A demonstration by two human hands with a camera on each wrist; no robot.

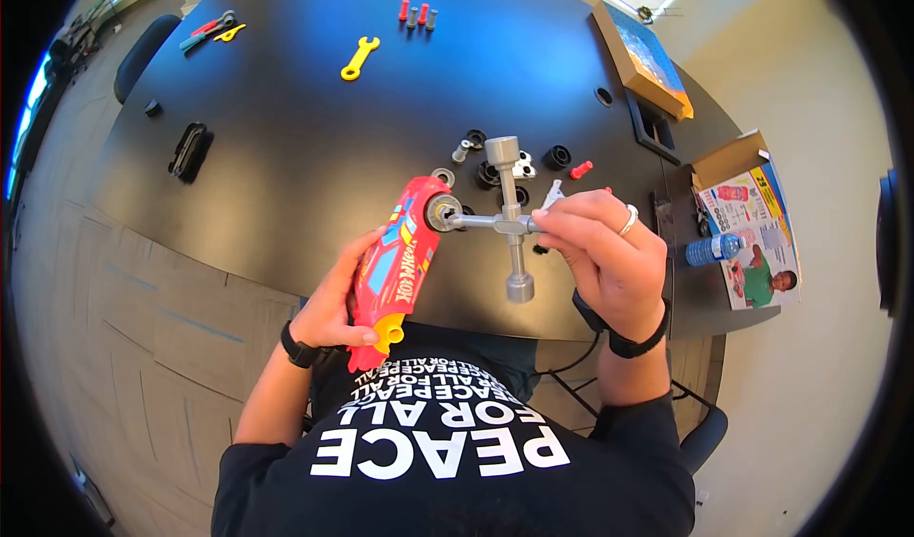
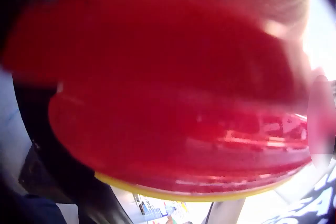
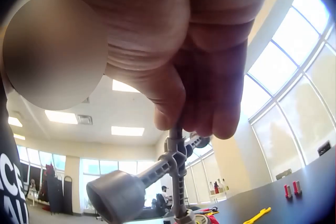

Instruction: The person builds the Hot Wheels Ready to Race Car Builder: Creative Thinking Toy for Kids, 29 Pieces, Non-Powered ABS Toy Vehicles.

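A red toy car [image 1: 388, 268] with blue and yellow markings is gripped along its body by the left hand [image 1: 333, 294], raised above the table's near edge. The right hand [image 1: 609, 251] pinches one arm of a grey four-way wrench [image 1: 512, 224] between thumb and fingers. The opposite arm's end meets the wheel [image 1: 444, 212] at the car's upper end. In the left wrist view the car [image 2: 178, 129] fills most of the picture. The right wrist view shows the thumb and fingertips of the right hand [image 3: 181, 61] on the grey wrench [image 3: 170, 163].
Black wheels [image 1: 556, 157] and small grey, white and red parts lie beyond the wrench. Farther off are a yellow wrench [image 1: 360, 59], red and grey pegs [image 1: 423, 13] and pliers [image 1: 205, 30]. Open boxes [image 1: 657, 70] and a water bottle [image 1: 714, 249] stand at the right.
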